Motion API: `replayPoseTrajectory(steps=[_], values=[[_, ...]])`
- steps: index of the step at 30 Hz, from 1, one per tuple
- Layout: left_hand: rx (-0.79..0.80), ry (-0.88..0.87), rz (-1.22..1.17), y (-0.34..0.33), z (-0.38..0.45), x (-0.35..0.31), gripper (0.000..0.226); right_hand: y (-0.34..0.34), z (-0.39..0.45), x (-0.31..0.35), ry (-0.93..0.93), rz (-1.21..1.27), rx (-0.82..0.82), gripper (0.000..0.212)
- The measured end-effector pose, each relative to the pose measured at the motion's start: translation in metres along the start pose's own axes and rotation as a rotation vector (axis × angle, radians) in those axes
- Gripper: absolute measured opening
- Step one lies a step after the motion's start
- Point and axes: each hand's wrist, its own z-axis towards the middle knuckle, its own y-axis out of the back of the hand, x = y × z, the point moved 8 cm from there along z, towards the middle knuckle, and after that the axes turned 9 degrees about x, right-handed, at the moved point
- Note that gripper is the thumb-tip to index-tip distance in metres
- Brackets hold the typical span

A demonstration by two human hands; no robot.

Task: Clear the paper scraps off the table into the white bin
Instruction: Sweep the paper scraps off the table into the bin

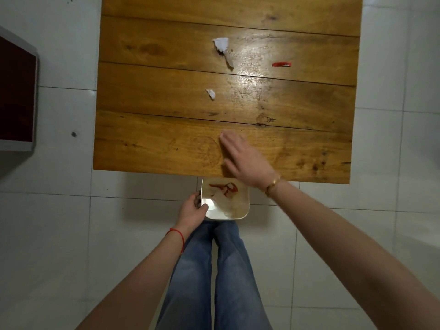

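A wooden desk (166, 144) of broad planks stands on a white tiled floor (59, 210), seen from above. Three scraps lie on it: a large white paper scrap (222, 47) on the far planks, a small white scrap (211, 93) nearer the middle, and a red scrap (282, 64) off to the right, all well apart from each other and from both hands.

The white bin (245, 208) is held just below the near edge of the desk, its far rim tucked under that edge. Inside it lie red scraps (225, 188) with some white paper among them. The left hand (191, 211) grips the bin's left wall, thumb over the rim and fingers curled around the outside; a red string (177, 235) circles that wrist.

The right hand (242, 156) lies open and flat over the near plank, fingers together and stretched toward the left, holding nothing; its image is a little blurred. A gold bracelet (272, 185) sits on that wrist, which hangs past the desk's edge above the bin's right corner. Blue jeans (214, 270) show below the bin, and a dark red panel with a pale frame (16, 91) stands at the left
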Motion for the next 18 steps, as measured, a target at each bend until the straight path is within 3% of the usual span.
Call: replayPoseTrajectory(steps=[5,8,18], values=[[-0.008,-0.008,0.001,0.001,-0.005,0.000,0.046,-0.076,-0.053,0.054,0.230,-0.098,0.195,0.061],[-0.012,-0.003,-0.005,0.003,-0.007,0.001,0.046,-0.088,-0.070,0.063,0.306,-0.080,0.228,0.058],[-0.021,0.010,-0.021,0.011,-0.003,0.008,0.047,0.078,0.049,-0.033,-0.172,0.098,-0.226,0.058]])
